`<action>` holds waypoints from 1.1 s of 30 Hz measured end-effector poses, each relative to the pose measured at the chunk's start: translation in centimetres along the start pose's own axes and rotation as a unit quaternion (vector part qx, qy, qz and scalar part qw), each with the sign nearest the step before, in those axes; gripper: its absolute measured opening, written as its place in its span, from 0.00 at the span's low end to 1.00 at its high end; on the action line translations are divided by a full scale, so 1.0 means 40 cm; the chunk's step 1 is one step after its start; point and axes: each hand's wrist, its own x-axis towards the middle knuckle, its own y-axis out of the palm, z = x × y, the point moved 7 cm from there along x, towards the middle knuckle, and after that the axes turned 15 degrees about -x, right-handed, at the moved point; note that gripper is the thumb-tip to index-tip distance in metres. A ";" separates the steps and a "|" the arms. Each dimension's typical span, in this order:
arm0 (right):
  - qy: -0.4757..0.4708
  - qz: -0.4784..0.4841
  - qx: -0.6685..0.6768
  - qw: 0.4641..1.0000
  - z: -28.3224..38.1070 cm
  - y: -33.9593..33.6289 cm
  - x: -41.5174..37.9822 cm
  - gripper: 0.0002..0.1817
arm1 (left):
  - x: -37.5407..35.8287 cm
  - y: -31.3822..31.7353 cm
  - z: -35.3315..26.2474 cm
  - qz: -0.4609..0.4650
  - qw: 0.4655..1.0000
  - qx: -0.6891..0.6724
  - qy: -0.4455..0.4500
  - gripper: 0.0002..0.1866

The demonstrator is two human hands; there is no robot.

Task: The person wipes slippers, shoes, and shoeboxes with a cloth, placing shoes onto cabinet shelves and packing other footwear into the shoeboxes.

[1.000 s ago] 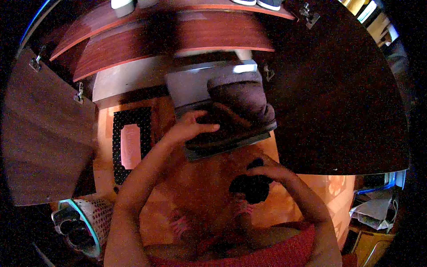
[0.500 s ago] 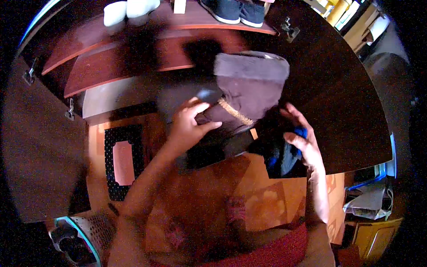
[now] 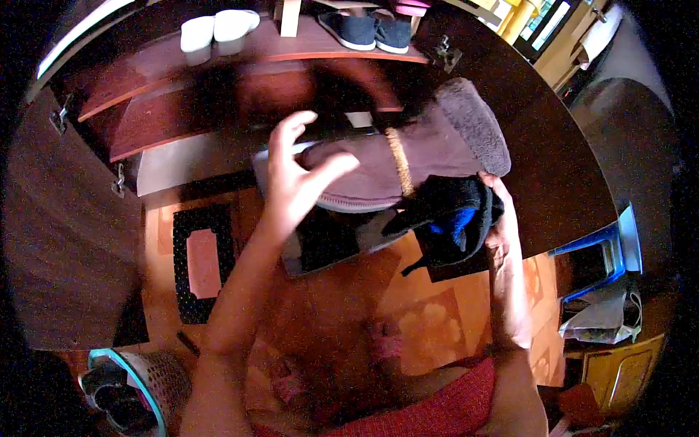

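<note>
A brown boot (image 3: 357, 164) with a grey fleecy cuff and a tan braided band lies lengthwise before me, its cuff toward the upper right. My left hand (image 3: 291, 178) is at the toe end, thumb and fingers spread apart in a wide curve. At the lower right, my right hand (image 3: 501, 222) is closed on the edge of a black, soft-looking item with bright blue inside (image 3: 444, 218). That item overlaps the boot's lower side below the cuff, and a thin dark strap hangs from it. Part of the right hand's fingers is hidden behind the black fabric.
White shoes (image 3: 218, 33) and dark sneakers (image 3: 364, 30) stand on the reddish shelf (image 3: 284, 51) of an open cabinet. Dark doors flank it. A black-and-pink mat (image 3: 202, 262) lies on the floor, a perforated basket (image 3: 164, 382) at lower left, a blue stool (image 3: 597, 255) at right.
The boot has turned from cuff-up to lying lengthwise, cuff to the right. My left hand has opened wider and moved slightly up. The black item has come left, over the boot's lower side.
</note>
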 end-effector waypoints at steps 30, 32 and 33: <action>-0.302 0.059 -0.250 0.918 0.074 0.168 -0.140 0.26 | -0.061 0.115 0.177 -0.028 0.709 -0.660 -0.247 0.29; -0.297 0.057 -0.269 0.914 0.065 0.168 -0.143 0.28 | -0.062 0.112 0.182 -0.028 0.717 -0.651 -0.248 0.29; -0.296 0.057 -0.270 0.914 0.065 0.168 -0.146 0.28 | -0.059 0.110 0.182 -0.019 0.720 -0.654 -0.233 0.29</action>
